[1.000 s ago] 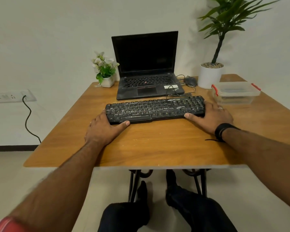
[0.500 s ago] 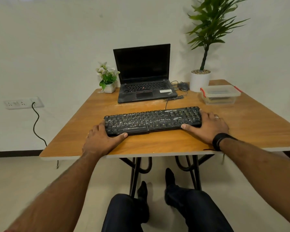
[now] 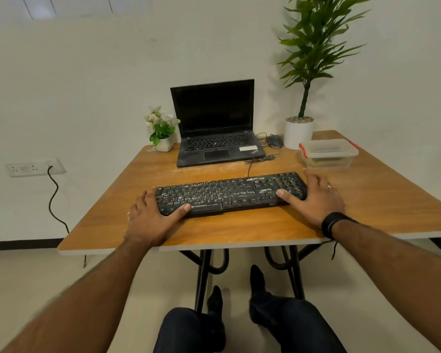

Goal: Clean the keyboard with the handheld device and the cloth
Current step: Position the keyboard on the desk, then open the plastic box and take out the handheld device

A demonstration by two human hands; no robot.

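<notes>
A dusty black keyboard (image 3: 229, 193) lies across the middle of the wooden table (image 3: 239, 230), its cable running back toward the laptop. My left hand (image 3: 148, 220) grips its left end, thumb on the front keys and fingers round the side. My right hand (image 3: 316, 197) grips the right end the same way, thumb on the lower right keys. No handheld device or cloth shows in the open.
Behind the keyboard stand an open black laptop (image 3: 214, 138), a mouse (image 3: 274, 141), a small flower pot (image 3: 163, 138) and a tall plant in a white pot (image 3: 298, 132). A lidded plastic container (image 3: 329, 154) sits at the right. A wall socket (image 3: 33, 168) with a cable is at the left.
The view has pulled back and tilted up. Both hands stay on the keyboard's ends, and the keyboard has come slightly toward the table's front edge.
</notes>
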